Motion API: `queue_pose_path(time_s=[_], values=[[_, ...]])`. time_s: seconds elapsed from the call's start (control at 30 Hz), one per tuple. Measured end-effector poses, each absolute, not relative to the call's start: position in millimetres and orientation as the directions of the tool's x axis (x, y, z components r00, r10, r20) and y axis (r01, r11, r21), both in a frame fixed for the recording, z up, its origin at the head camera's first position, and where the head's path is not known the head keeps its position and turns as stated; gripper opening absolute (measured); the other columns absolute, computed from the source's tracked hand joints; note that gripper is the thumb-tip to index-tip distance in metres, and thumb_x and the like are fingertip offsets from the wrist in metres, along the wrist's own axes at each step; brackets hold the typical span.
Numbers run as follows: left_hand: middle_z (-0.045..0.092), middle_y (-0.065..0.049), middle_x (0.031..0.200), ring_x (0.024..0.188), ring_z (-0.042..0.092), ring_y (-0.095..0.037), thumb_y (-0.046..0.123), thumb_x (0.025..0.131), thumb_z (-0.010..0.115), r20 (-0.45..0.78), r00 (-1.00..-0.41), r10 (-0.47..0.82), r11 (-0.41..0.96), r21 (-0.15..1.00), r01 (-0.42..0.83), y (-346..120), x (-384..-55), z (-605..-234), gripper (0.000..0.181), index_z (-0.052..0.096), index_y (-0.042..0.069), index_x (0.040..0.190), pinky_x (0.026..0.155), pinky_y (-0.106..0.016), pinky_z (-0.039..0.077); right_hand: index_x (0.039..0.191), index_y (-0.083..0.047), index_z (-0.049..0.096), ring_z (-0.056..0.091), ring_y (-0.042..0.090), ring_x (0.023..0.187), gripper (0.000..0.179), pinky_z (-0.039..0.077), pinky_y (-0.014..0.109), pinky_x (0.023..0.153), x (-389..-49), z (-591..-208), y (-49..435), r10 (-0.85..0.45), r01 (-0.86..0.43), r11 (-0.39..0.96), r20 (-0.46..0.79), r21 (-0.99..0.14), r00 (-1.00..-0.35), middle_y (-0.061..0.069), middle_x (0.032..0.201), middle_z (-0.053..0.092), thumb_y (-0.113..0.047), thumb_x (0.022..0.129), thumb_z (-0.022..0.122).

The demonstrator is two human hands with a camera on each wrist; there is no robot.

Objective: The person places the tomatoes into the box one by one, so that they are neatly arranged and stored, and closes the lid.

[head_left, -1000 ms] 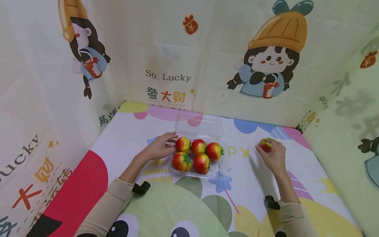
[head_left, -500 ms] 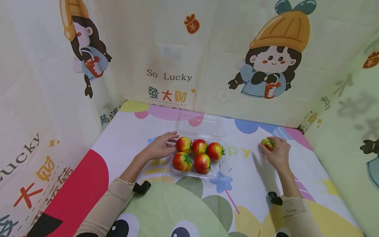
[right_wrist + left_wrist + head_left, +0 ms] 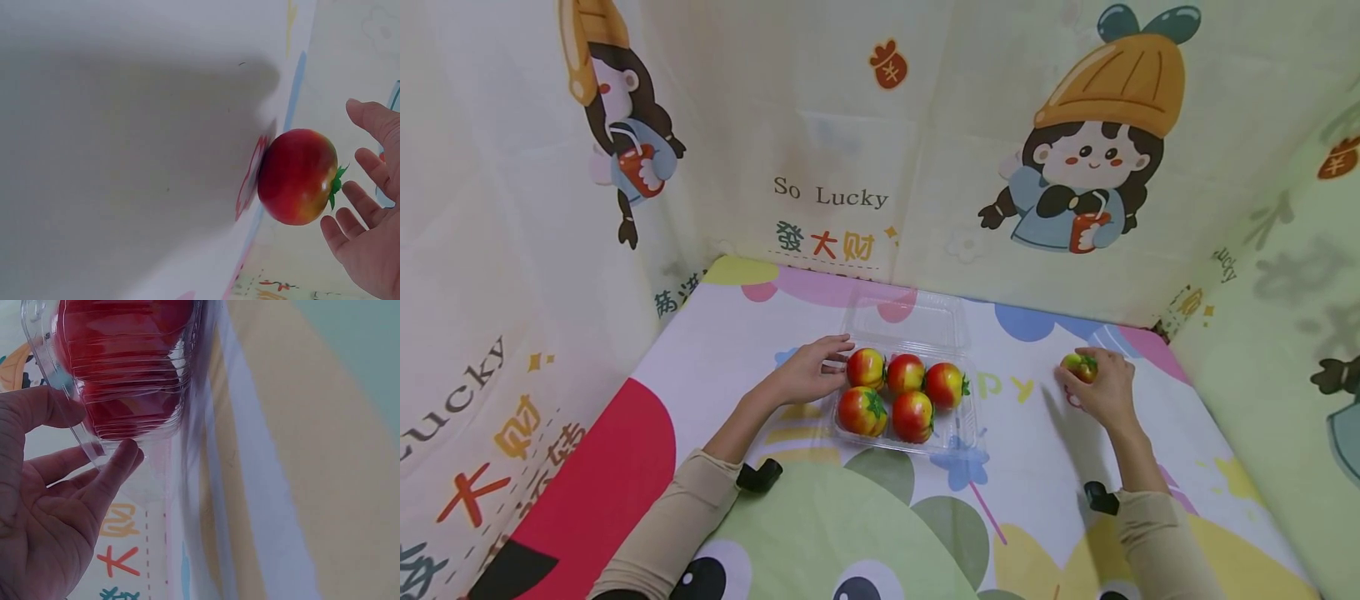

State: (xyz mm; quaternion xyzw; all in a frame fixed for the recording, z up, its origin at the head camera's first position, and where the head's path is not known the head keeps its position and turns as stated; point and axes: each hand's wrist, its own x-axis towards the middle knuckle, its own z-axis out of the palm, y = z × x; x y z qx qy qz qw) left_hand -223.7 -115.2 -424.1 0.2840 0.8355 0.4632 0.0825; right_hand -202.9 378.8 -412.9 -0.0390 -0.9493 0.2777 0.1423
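Observation:
In the head view a clear plastic box (image 3: 957,426) holds several red-and-yellow tomatoes, three in the back row and two in front. Its front right spot shows bare plastic. My left hand (image 3: 811,369) rests at the box's left edge. In the left wrist view the thumb overlaps the rim and extended fingers (image 3: 115,465) lie against the side. Far to the right, one more tomato (image 3: 295,178) sits on the table, its green calyx toward my right hand (image 3: 375,206). Those fingers are spread around that end with a small gap showing.
The box's clear lid (image 3: 910,321) lies folded back behind it. A printed cloth wall (image 3: 925,167) rises along the table's far edge, with further cloth on both sides. A black wrist mount (image 3: 760,475) juts from the left sleeve, another (image 3: 1101,497) from the right.
My right hand has shifted slightly to the right, and the tomato beside it has moved a little and turned, showing more green. My left hand and the box have kept their places.

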Motion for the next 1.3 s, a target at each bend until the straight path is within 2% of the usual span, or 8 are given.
queue_pose_path(time_s=[0.4, 0.77, 1.3], values=[[0.035, -0.025, 0.161, 0.128, 0.058, -0.04, 0.005, 0.094, 0.061, 0.124, -0.827, 0.548, 0.415, 0.818, 0.398, -115, -223, -424, 0.058, 0.046, -0.01, 0.148, 0.103, -0.047, 0.053, 0.131, 0.01, 0.055, 0.029, 0.057, 0.128, 0.053, 0.036, 0.065, 0.092, -206, -415, 382, 0.135, -0.009, 0.863, 0.248, -0.505, -0.959, 0.038, 0.138, 0.042, -0.02, 0.092, 0.075], [0.036, -0.026, 0.159, 0.127, 0.06, -0.04, 0.003, 0.094, 0.061, 0.153, -0.813, 0.561, 0.388, 0.819, 0.422, -115, -224, -426, 0.057, 0.045, -0.012, 0.147, 0.102, -0.047, 0.054, 0.136, 0.007, 0.051, 0.023, 0.056, 0.134, 0.056, 0.038, 0.071, 0.1, -213, -417, 385, 0.165, 0.069, 0.864, 0.151, -0.499, -0.975, 0.039, 0.144, 0.033, -0.024, 0.095, 0.072], [0.036, -0.026, 0.159, 0.127, 0.06, -0.04, 0.005, 0.094, 0.061, 0.15, -0.816, 0.558, 0.391, 0.819, 0.419, -116, -224, -425, 0.057, 0.045, -0.012, 0.147, 0.102, -0.048, 0.054, 0.139, 0.005, 0.047, 0.026, 0.058, 0.131, 0.056, 0.041, 0.074, 0.103, -218, -420, 390, 0.149, 0.089, 0.859, 0.08, -0.504, -0.986, 0.041, 0.145, 0.029, -0.011, 0.092, 0.073]])
